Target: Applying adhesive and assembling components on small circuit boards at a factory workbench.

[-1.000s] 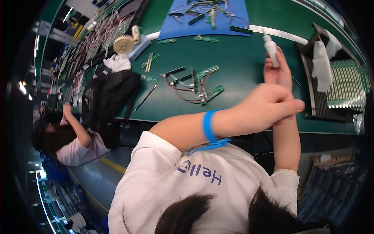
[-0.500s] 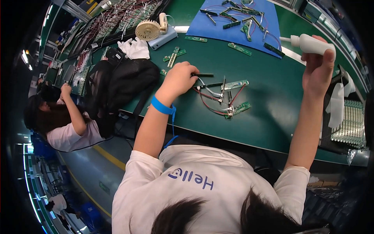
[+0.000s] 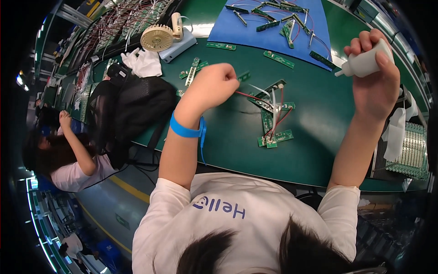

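My left hand (image 3: 211,86) is closed over the table, gripping a small green circuit board (image 3: 244,76) whose end shows past the fingers. From beside those fingers a red wire and a white wire lead to a cluster of narrow circuit boards (image 3: 269,119), which lie crossed over each other on the green table. A blue wrist strap with a cord circles my left wrist. On the right, raised above the table, my right hand (image 3: 376,80) is wrapped round a white squeeze bottle (image 3: 362,65). The bottle is tilted, its thin nozzle pointing left and slightly down.
Wired boards lie on a blue mat (image 3: 237,36) at the back. A beige fan (image 3: 158,38), a pale box (image 3: 179,48), white gloves (image 3: 141,63) and a black bag (image 3: 132,102) are at left. Stacked boards (image 3: 410,150) stand at right. A co-worker (image 3: 73,157) sits far left.
The wired boards have shifted and spread, now lying flatter with their green faces showing. My left hand has turned the held board. The bottle's nozzle has tipped downward in my right hand.
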Demonstrator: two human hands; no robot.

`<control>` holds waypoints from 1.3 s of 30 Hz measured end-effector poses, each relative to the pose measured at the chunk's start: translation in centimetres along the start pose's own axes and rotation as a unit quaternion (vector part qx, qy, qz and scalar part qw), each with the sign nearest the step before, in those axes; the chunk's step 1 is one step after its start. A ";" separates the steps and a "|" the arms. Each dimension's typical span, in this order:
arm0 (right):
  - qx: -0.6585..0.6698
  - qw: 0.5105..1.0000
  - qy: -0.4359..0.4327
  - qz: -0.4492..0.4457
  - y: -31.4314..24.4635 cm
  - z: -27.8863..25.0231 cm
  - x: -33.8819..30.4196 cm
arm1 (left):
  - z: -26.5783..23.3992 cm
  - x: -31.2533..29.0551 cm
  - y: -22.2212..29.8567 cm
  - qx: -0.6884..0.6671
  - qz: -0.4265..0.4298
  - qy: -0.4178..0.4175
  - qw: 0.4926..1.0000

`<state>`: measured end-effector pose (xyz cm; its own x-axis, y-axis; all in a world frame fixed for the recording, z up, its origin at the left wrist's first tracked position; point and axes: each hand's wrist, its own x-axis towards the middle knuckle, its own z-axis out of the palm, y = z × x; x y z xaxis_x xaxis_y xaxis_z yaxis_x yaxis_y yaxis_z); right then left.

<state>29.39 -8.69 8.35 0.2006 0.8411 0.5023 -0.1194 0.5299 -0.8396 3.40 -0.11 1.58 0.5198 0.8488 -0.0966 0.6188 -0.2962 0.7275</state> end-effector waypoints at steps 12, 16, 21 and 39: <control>0.011 1.000 -0.009 0.016 0.0 -0.4 -0.1 | 4.5 0.9 -1.2 0.146 0.206 -0.096 0.963; 0.032 0.999 -0.019 0.008 0.0 -0.8 0.0 | 4.9 1.3 -1.6 0.156 0.268 -0.062 0.949; 0.010 0.999 0.023 -0.048 -0.4 0.0 -0.3 | 2.6 0.7 -1.9 0.045 0.302 0.028 0.952; 0.240 0.967 -0.060 0.068 -0.3 4.5 -1.8 | 5.6 -2.3 2.4 -0.599 -0.067 -0.302 0.739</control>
<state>24.74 -9.87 8.67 0.0401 0.8974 0.4394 -0.5795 0.3791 -0.7214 6.98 -5.24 -0.27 0.8923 0.3786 -0.2457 -0.0878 0.6796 0.7283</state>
